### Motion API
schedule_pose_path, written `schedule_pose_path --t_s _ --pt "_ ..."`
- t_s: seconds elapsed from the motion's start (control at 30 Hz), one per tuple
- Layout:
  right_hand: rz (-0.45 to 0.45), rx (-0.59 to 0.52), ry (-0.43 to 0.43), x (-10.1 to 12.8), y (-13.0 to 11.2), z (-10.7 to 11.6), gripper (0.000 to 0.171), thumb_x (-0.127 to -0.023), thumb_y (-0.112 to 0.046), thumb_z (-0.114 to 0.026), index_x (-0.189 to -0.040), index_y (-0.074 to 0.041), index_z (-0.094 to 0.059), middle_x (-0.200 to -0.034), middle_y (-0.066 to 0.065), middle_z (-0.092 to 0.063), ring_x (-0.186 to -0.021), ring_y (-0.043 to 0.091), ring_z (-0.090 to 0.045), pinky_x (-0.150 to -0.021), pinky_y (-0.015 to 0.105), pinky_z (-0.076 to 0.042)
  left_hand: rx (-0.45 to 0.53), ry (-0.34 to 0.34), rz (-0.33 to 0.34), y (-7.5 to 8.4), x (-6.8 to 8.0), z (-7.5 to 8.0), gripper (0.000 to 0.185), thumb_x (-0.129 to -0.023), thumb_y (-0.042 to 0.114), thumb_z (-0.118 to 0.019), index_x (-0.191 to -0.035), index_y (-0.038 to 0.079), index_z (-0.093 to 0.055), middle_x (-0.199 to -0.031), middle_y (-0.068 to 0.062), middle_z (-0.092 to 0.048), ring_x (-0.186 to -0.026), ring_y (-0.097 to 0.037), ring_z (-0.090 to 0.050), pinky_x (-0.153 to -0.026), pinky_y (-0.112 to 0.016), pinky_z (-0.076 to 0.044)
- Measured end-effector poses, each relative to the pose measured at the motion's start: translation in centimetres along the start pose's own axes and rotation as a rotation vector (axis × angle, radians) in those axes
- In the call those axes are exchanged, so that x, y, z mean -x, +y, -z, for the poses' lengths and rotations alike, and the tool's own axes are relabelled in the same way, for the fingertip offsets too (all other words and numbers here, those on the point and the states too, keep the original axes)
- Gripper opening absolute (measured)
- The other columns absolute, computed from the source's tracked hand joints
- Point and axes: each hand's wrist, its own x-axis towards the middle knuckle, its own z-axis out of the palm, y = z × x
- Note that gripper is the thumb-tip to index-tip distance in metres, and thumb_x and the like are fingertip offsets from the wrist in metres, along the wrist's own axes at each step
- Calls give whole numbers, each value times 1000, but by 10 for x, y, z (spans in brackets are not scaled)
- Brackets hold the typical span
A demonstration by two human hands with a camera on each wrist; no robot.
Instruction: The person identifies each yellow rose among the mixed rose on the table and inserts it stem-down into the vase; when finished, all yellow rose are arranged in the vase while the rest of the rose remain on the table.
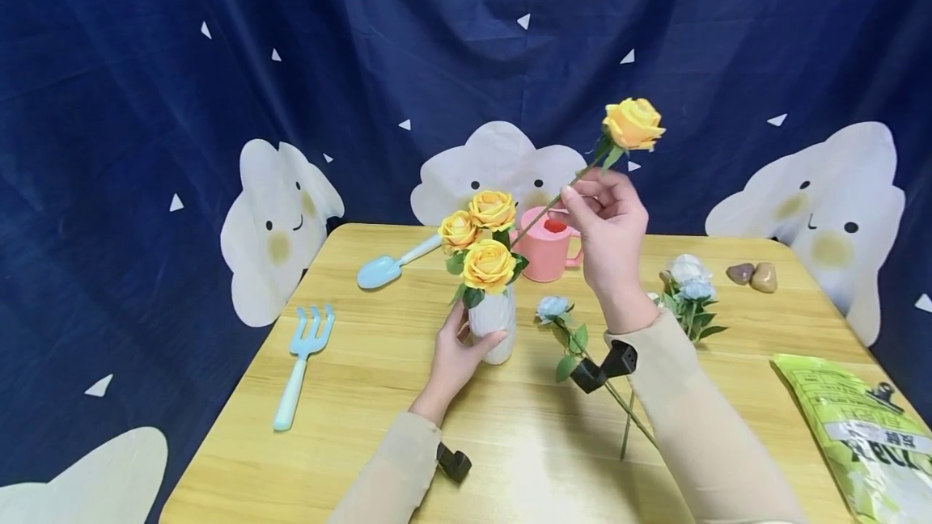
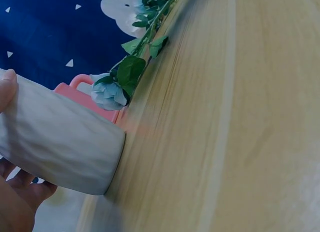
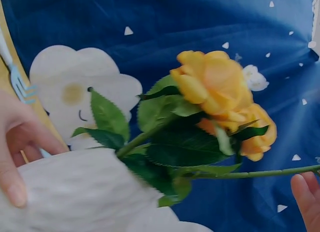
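Note:
My left hand [image 1: 455,358] grips a white ribbed vase [image 1: 497,330] standing upright on the table. Several yellow roses [image 1: 489,265] with green leaves fill its mouth. Above and to the right of it, my right hand [image 1: 613,229] pinches the stem of another yellow rose [image 1: 633,124], its bloom up and tilted right. That stem slants down left toward the vase; its lower end is hidden by leaves [image 3: 187,147] in the right wrist view. The left wrist view shows the vase [image 2: 60,137] between thumb and fingers, its base on the tabletop.
A pink watering can [image 1: 544,249] stands behind the vase. To the right lie a blue rose [image 1: 553,308], white and blue flowers [image 1: 692,277], stones [image 1: 763,277] and a green bag [image 1: 852,427]. A blue trowel [image 1: 380,272] and fork [image 1: 298,362] lie left.

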Motion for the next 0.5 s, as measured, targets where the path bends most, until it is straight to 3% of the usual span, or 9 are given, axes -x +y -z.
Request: schedule_pose_path --t_s 0.33,0.5 --pt "-220 69 -104 5 26 3 12 -85 7 -62 -92 0 -57 -80 9 -63 -68 21 -66 -62 36 -56 2 -1 10 1 0 0 74 -78 12 -76 -141 13 -39 -133 -11 -48 -114 -31 -49 -95 -46 -42" --pt "-261 103 -135 7 34 3 11 -86 4 -62 -94 2 -55 -82 9 -64 -69 25 -66 -65 41 -55 0 5 18 3 0 -1 72 -78 12 -76 -140 13 -40 -133 -10 -48 -115 -29 -49 -95 -45 -42"
